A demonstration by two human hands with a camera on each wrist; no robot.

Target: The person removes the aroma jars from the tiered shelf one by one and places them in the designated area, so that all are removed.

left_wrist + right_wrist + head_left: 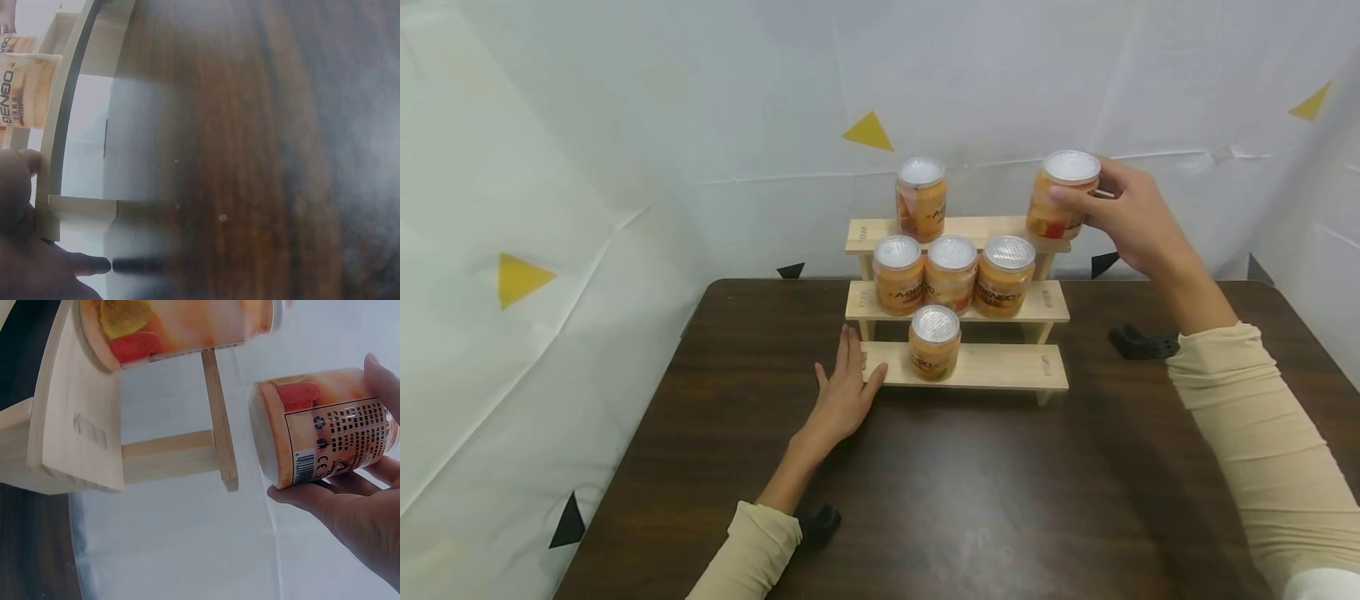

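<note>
A three-tier wooden rack (1000, 364) holds orange-labelled cans with silver lids. One can (921, 200) stands left on the top tier, three sit side by side on the middle tier (1045, 304), and another can (935, 343) is on the lowest. My right hand (1123, 208) grips a can (1063, 196) between thumb and fingers at the top tier's right end. In the right wrist view a gap shows between this can's (325, 425) base and the top board (220, 419). My left hand (842, 392), fingers straight, rests against the lowest tier's left end.
The rack stands toward the back of a dark brown table (955, 492), close to a white cloth backdrop (760, 125) with yellow and black triangles. Dark wrist devices (1138, 343) sit by both sleeves.
</note>
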